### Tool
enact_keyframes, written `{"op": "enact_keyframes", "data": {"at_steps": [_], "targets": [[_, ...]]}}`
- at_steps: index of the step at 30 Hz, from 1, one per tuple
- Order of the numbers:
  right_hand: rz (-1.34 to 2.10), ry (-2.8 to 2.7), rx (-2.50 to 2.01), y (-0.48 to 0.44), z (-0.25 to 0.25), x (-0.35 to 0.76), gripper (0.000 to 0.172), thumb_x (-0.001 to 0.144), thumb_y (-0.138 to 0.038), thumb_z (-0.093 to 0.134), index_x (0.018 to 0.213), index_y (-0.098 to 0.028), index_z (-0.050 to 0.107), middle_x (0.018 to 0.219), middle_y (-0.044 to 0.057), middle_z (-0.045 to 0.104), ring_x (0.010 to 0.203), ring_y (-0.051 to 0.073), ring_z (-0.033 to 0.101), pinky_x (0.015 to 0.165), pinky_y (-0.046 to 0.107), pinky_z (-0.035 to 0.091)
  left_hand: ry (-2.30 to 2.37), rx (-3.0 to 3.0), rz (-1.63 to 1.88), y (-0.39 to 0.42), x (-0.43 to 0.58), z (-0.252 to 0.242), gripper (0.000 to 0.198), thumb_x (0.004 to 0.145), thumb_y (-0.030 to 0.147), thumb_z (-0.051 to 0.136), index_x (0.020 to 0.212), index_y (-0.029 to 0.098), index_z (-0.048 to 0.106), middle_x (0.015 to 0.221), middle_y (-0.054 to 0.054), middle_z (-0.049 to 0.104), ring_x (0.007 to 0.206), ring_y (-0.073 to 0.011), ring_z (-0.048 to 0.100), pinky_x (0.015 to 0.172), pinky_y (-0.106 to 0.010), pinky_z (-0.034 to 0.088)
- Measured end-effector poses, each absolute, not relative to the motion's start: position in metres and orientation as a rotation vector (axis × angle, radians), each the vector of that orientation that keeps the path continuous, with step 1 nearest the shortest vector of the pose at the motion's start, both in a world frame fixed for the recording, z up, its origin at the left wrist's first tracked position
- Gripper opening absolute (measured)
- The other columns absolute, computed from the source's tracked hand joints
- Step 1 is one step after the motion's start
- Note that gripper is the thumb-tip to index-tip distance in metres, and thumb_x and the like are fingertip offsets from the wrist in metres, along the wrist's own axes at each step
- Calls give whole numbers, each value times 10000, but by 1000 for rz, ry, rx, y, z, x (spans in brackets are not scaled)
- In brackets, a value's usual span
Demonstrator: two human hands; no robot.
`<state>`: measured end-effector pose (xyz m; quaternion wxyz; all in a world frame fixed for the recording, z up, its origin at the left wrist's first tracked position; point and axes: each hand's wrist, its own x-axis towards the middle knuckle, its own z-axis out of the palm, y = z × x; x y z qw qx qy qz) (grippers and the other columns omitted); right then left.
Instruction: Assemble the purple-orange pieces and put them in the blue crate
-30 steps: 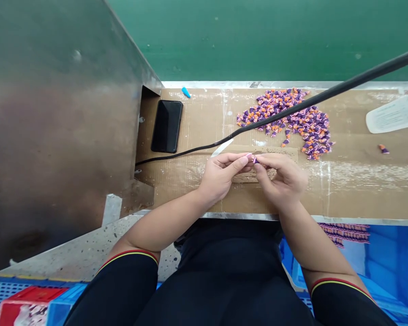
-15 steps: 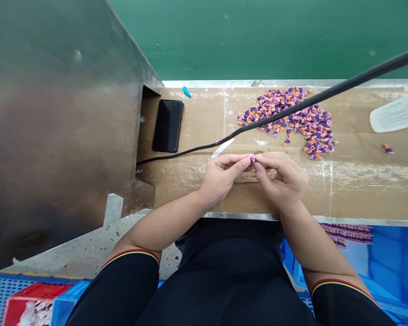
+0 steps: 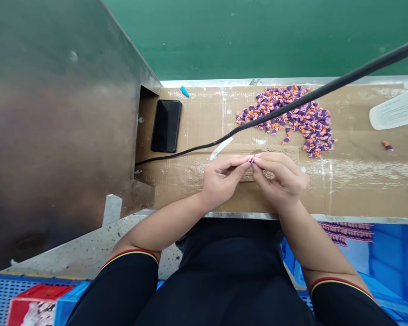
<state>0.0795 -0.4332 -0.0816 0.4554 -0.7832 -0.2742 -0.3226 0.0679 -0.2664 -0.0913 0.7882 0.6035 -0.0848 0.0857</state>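
Note:
Between the fingertips of both hands is a small purple-and-pink figure piece (image 3: 251, 159), mostly covered by the fingers. My left hand (image 3: 222, 177) pinches it from the left with thumb and forefinger. From the right, my right hand (image 3: 279, 177) grips the same piece, also between thumb and forefinger. Beyond the hands lies a heap of small purple, orange and pink figure pieces (image 3: 314, 129). A single such piece (image 3: 388, 146) lies apart on the right. Under the hands is a flat speckled strip of cardboard (image 3: 290, 156), partly hidden.
A black cable (image 3: 289, 108) crosses above the cardboard-covered bench (image 3: 360, 194). At left are a phone (image 3: 166, 126), a blue cone-shaped cap (image 3: 184, 92) and a metal panel (image 3: 64, 127). A whitish plastic container (image 3: 396, 111) lies at right. Blue bins (image 3: 392, 258) stand below.
Both hands keep hold of the small piece, with its pink-striped part now turned slightly between the fingertips. The view has shifted a little; the heap and phone lie as before.

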Motion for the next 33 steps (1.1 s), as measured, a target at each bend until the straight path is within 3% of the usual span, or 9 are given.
{"op": "enact_keyframes", "data": {"at_steps": [8, 16, 25, 33], "targets": [[-714, -693, -1955, -439, -82, 80, 343, 951, -70, 840, 1224, -273, 804, 1082, 62, 871, 959, 237, 857, 863, 393, 735, -176, 1356, 187, -266, 66, -90, 137, 995, 262, 862, 1117, 307, 907, 1110, -54, 881, 1026, -193, 876, 959, -279, 730], [-748, -666, -1981, -439, -83, 80, 313, 952, -62, 832, 1179, -276, 799, 1083, 63, 875, 969, 243, 862, 868, 407, 746, -291, 1472, 298, -263, 66, -95, 258, 1004, 195, 827, 1225, 317, 880, 1184, -48, 868, 1104, -207, 867, 1036, -303, 724], [-729, -642, -1959, -440, -83, 82, 267, 973, -90, 813, 1163, -278, 803, 1064, 53, 872, 951, 236, 855, 865, 417, 740, -189, 1271, 57, -268, 60, -91, 266, 1029, 281, 829, 1273, 386, 853, 1308, -25, 834, 1247, -199, 823, 1142, -286, 670], [-699, -627, -1957, -441, -83, 83, 252, 978, -102, 809, 1158, -278, 802, 1062, 48, 865, 954, 239, 847, 862, 415, 727, -107, 1240, -90, -265, 58, -89, 292, 1005, 397, 866, 1290, 335, 855, 1351, -62, 821, 1315, -247, 799, 1206, -363, 649]]}}
